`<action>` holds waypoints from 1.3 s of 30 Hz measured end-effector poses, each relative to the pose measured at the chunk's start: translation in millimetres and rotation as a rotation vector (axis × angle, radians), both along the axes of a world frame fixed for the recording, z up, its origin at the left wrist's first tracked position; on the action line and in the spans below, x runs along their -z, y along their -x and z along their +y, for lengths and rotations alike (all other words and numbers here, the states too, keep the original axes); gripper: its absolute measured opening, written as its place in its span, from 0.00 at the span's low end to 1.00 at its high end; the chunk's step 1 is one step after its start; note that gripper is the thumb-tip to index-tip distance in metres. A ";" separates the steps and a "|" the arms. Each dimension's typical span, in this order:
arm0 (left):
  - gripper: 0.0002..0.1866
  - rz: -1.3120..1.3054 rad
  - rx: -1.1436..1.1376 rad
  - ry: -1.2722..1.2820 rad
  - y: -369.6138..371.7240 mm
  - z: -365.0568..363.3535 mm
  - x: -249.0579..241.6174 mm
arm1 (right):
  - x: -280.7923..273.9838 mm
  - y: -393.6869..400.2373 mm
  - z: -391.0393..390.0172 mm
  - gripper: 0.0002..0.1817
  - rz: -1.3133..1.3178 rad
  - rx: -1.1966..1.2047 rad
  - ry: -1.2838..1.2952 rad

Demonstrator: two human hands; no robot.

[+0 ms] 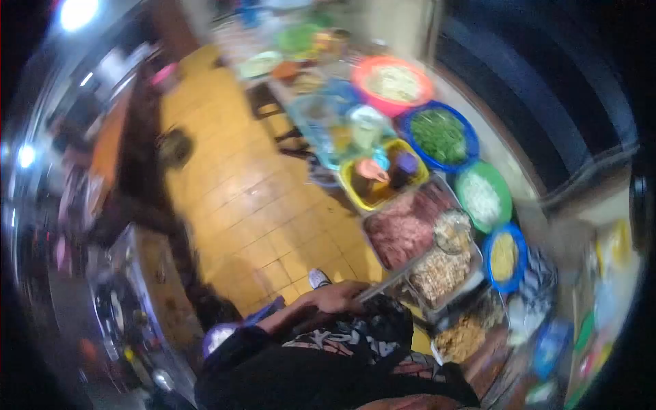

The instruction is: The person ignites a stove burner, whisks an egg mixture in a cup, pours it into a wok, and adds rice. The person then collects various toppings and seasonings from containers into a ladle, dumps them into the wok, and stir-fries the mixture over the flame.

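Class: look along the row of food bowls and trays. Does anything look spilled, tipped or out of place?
Nothing stands out. The green bowl, blue bowl and meat tray sit level and nothing looks spilled, though the picture is blurred. One hand grips a metal tool.

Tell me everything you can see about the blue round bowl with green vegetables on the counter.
The blue round plastic-looking bowl sits upright on the counter, filled nearly to its rim with chopped dark green vegetables. It stands between the red round bowl of pale food behind it and the green round bowl of white food in front, close to both. The picture is blurred, so finer detail cannot be told. No hand touches it.
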State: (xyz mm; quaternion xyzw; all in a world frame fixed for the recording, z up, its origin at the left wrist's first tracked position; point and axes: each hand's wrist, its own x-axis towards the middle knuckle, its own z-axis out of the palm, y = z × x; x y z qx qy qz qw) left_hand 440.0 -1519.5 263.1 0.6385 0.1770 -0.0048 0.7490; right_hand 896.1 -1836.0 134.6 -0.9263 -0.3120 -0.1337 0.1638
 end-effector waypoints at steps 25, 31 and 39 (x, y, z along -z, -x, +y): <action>0.23 -0.097 -1.422 0.237 298.6 -19.5 14.2 | -113.8 469.6 592.2 0.09 1.082 -1.450 -0.155; 0.15 -0.092 -1.785 0.276 398.0 5.9 37.5 | -110.6 572.5 694.0 0.08 1.330 -1.402 0.007; 0.11 -0.148 -2.309 0.201 472.4 16.0 20.5 | -79.2 791.9 778.8 0.09 1.710 -1.434 0.232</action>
